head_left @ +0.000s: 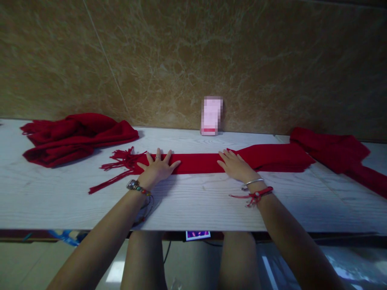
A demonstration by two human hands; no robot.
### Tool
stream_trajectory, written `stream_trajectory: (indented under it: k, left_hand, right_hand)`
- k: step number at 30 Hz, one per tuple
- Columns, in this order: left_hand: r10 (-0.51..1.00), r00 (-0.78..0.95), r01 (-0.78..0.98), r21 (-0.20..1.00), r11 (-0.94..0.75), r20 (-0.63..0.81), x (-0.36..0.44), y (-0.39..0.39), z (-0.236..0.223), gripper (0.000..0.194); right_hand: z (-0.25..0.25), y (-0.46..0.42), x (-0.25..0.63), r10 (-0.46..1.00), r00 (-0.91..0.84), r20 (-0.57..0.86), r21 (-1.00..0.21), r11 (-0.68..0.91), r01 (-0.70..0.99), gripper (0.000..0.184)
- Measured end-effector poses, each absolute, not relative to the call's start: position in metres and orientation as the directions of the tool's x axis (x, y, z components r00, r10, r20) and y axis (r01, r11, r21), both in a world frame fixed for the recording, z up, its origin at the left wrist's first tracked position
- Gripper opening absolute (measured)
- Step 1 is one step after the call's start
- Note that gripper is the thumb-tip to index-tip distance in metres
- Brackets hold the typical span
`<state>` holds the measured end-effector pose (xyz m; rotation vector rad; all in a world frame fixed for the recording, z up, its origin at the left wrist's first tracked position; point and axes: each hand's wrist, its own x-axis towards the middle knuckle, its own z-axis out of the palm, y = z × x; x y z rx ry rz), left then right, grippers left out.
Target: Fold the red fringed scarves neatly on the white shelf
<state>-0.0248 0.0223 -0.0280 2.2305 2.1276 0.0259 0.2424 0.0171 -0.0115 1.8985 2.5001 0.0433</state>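
Observation:
A red fringed scarf (198, 163) lies folded into a long strip across the pale wood-grain table (193, 201). Spread flat near its fringed left end is my left hand (157, 167), fingers apart. My right hand (236, 164) presses on the strip further right, its fingers stretched out and palm down. Between the two hands the cloth looks smooth. To the right of my right hand the scarf widens into a looser folded part. The loose tassels fan out to the left on the table.
A crumpled red scarf (81, 139) lies at the back left. More red cloth (335, 151) trails off at the right. A pink, blurred-out upright item (211, 114) leans against the brown marbled wall (181, 60). Below the table edge a lit screen (198, 235) shows between my knees.

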Motion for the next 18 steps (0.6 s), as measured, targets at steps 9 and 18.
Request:
stream_trajectory:
  k: [9, 18]
  left_hand:
    - [0.92, -0.379, 0.914, 0.119, 0.389, -0.097, -0.059, 0.018, 0.0, 0.074]
    - [0.929, -0.309, 0.948, -0.012, 0.318, 0.202, -0.114, -0.015, 0.009, 0.059]
  right_hand:
    - [-0.014, 0.01, 0.211, 0.875, -0.472, 0.111, -0.056, 0.48, 0.876, 0.051]
    - [-0.014, 0.01, 0.207, 0.868, -0.494, 0.059, -0.065, 0.497, 0.865, 0.049]
